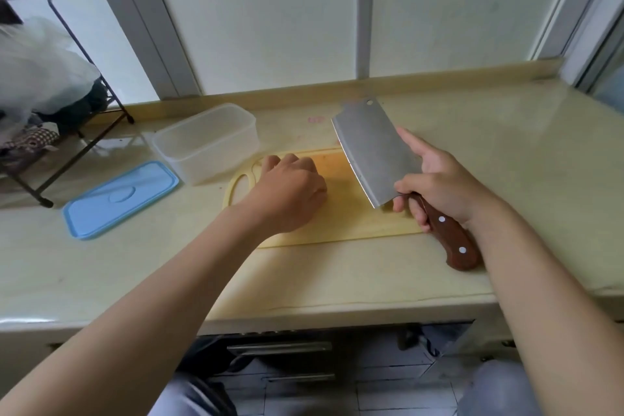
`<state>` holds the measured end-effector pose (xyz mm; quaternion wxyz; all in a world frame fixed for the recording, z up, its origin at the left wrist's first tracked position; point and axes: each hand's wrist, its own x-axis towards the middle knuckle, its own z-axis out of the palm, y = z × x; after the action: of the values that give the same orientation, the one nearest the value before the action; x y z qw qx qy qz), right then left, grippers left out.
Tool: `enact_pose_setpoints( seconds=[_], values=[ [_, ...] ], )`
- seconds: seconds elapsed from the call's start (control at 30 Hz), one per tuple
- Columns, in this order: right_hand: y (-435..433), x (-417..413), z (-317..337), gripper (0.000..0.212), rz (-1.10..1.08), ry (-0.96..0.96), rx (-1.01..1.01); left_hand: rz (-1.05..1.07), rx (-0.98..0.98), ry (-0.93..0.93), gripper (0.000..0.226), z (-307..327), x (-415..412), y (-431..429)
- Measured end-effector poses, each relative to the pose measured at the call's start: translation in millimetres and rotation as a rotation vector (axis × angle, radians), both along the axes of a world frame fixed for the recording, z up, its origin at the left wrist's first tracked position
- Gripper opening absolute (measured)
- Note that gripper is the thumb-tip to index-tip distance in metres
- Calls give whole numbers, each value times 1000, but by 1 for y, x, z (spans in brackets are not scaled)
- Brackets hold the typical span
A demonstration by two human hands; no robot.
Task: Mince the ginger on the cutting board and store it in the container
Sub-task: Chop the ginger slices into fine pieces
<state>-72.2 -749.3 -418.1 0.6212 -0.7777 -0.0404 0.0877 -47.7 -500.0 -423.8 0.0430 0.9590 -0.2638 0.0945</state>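
Left hand [290, 194] sits knuckles-up on the cutting board [341, 223], fingers curled under. No ginger visible; it is most likely under that hand, so I can't tell whether the hand grasps it or is just clenched. Curled fingers look like a guard grip, tips tucked away from the edge.

Right hand [442, 186] is wrapped round the wooden handle of the cleaver [374, 152], forefinger laid along the flat of the blade, probably for steering. Blade is raised and tilted over the board's right half, edge facing the left hand, apart from it. Reads as pre-cut: chopping not started or between strokes.

Clear plastic container [209, 159] stands open just beyond the board's far-left corner, and its blue lid [118, 199] lies flat to the left of the board. That puts the container a short scrape away, out of the knife's path.

Room: bare board between hand and blade. Open countertop [506, 162] right of the board, a narrower strip on its near side before the counter's front edge. Handle end overhangs the board's near-right corner.
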Motion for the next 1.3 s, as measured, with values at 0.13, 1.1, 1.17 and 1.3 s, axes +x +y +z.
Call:
enact_pose_setpoints(
  seconds=[0.13, 1.1, 1.17, 1.3],
  values=[
    [-1, 0, -1, 92, 0, 0, 9, -123, -197, -31, 17, 5, -5, -3],
    [2, 1, 0, 92, -45, 19, -11, -70, -350, 96, 28, -9, -10, -21],
    [2, 1, -1, 91, -45, 19, -17, -67, -332, 108, 20, -11, -11, -24],
    [1, 2, -1, 92, -40, 20, -21, -78, -385, 104, 12, -10, -10, -22]
  ],
)
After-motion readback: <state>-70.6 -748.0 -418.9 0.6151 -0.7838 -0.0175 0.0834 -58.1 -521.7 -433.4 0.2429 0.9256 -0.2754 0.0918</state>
